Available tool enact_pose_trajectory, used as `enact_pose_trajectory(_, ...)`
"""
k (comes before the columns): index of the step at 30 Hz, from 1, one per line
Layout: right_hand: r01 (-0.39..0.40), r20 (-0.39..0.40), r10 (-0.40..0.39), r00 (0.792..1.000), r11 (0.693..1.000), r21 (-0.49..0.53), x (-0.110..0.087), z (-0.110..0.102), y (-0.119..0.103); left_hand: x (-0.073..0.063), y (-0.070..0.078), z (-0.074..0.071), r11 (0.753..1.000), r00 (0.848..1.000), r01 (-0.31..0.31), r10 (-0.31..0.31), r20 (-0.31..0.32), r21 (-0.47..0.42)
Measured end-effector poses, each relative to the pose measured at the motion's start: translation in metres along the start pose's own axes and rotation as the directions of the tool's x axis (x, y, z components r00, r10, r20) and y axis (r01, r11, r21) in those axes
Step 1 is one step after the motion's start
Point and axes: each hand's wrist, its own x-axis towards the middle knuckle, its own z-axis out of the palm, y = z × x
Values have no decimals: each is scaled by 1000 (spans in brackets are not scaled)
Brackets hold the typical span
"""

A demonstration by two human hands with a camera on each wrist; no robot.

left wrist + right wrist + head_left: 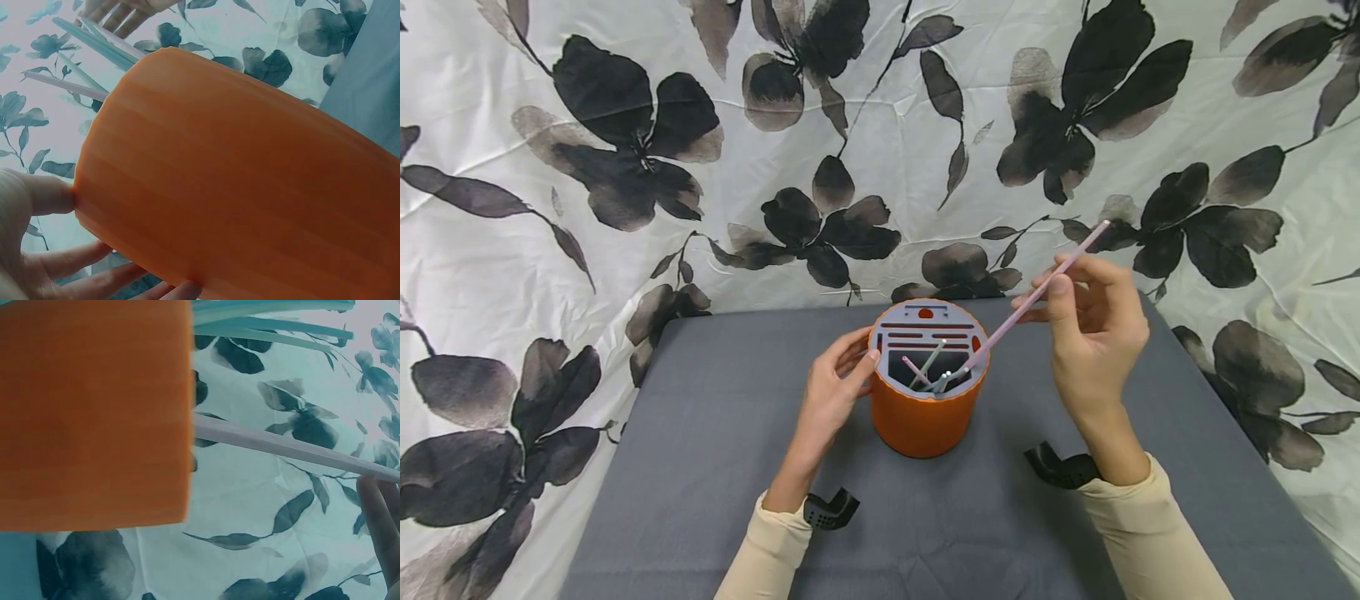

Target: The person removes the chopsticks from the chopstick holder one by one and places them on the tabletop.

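An orange cylindrical desk organizer point(925, 427) stands upright, its grey top point(895, 379) cut with slots, round holes and a larger dark compartment. My left hand point(831, 383) holds its left side, thumb near the rim and fingers along the wall, as the left wrist view also shows. Between the thumb and fingers of my right hand point(1097, 329) is a long pale pink straw point(1037, 292), slanting down to the compartment's right side. Several shorter-looking straws, pink and pale green point(934, 354), lean inside that compartment. The pink straw's lower end is hidden.
The organizer stands on a grey cloth-covered table point(715, 467). Behind it hangs a white cloth with dark flowers point(640, 150). Black wrist mounts point(831, 508) sit at both cuffs.
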Motion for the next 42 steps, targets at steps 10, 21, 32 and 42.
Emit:
enact_pose_trajectory(10,-13,-168,18,986,999,30,16,-11,-18,-1,0,0,1000,1000,-3,3,-4,-5)
enact_pose_trajectory(21,-108,-170,97,981,993,-56,24,-41,-23,-3,1,1,1000,1000,0,0,-8,-7)
enact_pose_trajectory(32,-497,42,541,840,799,-338,22,-98,-6,-3,1,1,1000,1000,1,-1,-16,-25)
enact_pose_trajectory(42,-581,146,845,515,469,-665,20,-139,25,-4,2,0,1000,1000,8,-8,-18,-20)
